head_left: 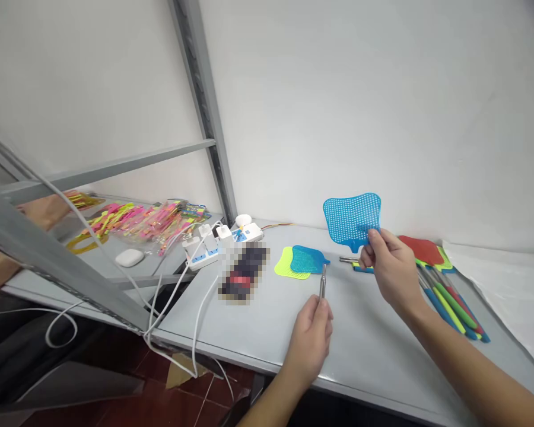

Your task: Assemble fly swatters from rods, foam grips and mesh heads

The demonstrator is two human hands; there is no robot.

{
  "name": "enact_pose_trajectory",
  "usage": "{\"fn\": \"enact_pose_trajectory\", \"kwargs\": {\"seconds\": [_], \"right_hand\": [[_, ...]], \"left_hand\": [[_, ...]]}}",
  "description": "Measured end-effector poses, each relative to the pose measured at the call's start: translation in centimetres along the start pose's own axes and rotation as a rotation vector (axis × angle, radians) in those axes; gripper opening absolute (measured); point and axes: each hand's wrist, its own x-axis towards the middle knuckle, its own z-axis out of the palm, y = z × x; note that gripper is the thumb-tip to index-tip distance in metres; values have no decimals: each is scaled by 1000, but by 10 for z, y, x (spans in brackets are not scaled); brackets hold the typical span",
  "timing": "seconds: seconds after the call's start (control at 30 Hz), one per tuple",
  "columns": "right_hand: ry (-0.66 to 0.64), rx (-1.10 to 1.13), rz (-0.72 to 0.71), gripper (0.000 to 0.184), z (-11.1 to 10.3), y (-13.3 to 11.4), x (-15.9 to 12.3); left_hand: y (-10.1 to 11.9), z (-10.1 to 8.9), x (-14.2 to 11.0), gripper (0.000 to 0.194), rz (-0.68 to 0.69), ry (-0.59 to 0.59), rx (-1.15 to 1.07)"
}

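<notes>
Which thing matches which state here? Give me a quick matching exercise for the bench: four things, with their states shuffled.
Things:
1. left hand
2. right hand
3. lime-green fly swatter head
4. red fly swatter head

States:
A. partly under a loose blue head
B. holding a metal tube upright
C. lying beside coloured swatter handles
D. holding up a blue mesh head

Pairs: 1-B, 2-D, 3-A, 4-C

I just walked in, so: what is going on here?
A person at a grey metal table holds a perforated blue plastic fly swatter head in their right hand and a slim silver metal rod nearly upright in their left hand. A lime-green swatter head and a blue one lie flat nearby. Swatters with coloured handles lie to the right.
</notes>
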Motion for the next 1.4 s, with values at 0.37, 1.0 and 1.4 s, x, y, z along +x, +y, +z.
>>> {"fn": "enact_pose_trajectory", "kwargs": {"seconds": [0.37,1.0,1.4], "right_hand": [[113,343,149,30,-14,5,-52],[-36,292,164,21,-9,8,-51],[-552,142,226,29,-61,-3,-12]], "left_hand": [[-17,15,-10,36,98,-194,169],[-18,12,-5,32,8,-193,125],[25,-3,-3,37,-165,-270,378]]}}
